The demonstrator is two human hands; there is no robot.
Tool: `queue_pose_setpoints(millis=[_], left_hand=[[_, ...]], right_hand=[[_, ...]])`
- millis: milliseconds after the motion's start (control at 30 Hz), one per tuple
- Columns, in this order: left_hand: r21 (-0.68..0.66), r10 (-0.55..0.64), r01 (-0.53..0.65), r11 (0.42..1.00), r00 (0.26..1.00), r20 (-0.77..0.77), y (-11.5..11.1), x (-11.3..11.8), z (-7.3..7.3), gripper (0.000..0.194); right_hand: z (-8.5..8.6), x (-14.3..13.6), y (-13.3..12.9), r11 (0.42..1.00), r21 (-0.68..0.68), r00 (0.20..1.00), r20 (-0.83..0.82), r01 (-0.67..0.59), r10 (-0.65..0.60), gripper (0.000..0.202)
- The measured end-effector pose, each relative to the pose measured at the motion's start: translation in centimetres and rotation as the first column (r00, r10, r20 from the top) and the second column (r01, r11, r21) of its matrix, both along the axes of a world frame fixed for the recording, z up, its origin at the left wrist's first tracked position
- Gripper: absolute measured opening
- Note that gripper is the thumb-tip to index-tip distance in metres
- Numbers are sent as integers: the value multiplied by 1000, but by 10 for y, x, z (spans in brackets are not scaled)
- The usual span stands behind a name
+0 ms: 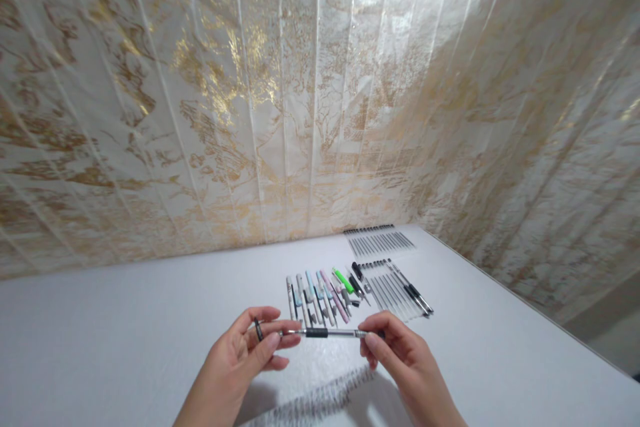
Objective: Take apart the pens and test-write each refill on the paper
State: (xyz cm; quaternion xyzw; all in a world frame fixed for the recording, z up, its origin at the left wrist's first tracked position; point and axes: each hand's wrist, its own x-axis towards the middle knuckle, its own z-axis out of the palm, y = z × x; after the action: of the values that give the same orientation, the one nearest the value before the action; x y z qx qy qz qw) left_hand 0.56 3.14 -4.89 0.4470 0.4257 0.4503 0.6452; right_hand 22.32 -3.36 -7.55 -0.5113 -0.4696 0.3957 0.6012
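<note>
Black-gripped pen, right fingers clamped on one end, left fingers seemingly pinching its tip

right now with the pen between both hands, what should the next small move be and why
Probably bring the small black cap-like piece to the tip of the pen: the left hand has that piece in its fingers, the tip points toward that hand, and the right hand grips the other end.
</note>
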Motion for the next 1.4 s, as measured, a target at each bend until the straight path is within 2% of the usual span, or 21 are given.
queue_pose_setpoints(millis=[133, 267, 467, 600, 700, 867, 933, 1033, 1200, 1267, 1400], left_hand=[[8, -4, 4, 1000, 1000, -15, 1, -2, 1, 46], [35, -52, 52, 998, 999, -17, 2, -2, -6, 48], [76, -114, 115, 990, 993, -25, -3, 0, -11, 40], [78, -104, 107, 991, 994, -41, -10, 3, -5, 40], [77, -86, 88, 993, 996, -32, -13, 5, -2, 42], [84, -58, 61, 995, 998, -35, -12, 5, -6, 40], [81, -65, 68, 994, 997, -41, -13, 6, -7, 38], [71, -82, 86, 994, 995, -54, -17, 7, -8, 37], [72, -85, 91, 993, 993, -87, -22, 8, -9, 38], [70, -86, 94, 993, 991, -103, -22, 8, -10, 37], [96, -79, 87, 992, 993, -82, -23, 8, -9, 32]], right_hand=[[3, 1, -2, 1000, 5, 993, 115, 29, -29, 33], [4, -1, -3, 1000, 5, 990, 137, 17, -17, 34], [4, -2, -3, 1000, 5, 985, 172, -16, 15, 37], [-1, 2, -2, 991, -117, 965, 243, -67, 94, 48], [-3, 2, -2, 977, -180, 962, 228, -110, 150, 57], [3, -3, -2, 996, -41, 983, 162, -82, 88, 43], [4, 0, -1, 993, -78, 971, 216, -88, 103, 38], [4, 6, -1, 977, -187, 953, 261, -105, 152, 46], [11, 8, -3, 982, -96, 945, 270, -165, 185, 32], [14, 6, -3, 980, -108, 931, 311, -168, 193, 27], [9, 6, -2, 960, -197, 930, 271, -198, 247, 41]])
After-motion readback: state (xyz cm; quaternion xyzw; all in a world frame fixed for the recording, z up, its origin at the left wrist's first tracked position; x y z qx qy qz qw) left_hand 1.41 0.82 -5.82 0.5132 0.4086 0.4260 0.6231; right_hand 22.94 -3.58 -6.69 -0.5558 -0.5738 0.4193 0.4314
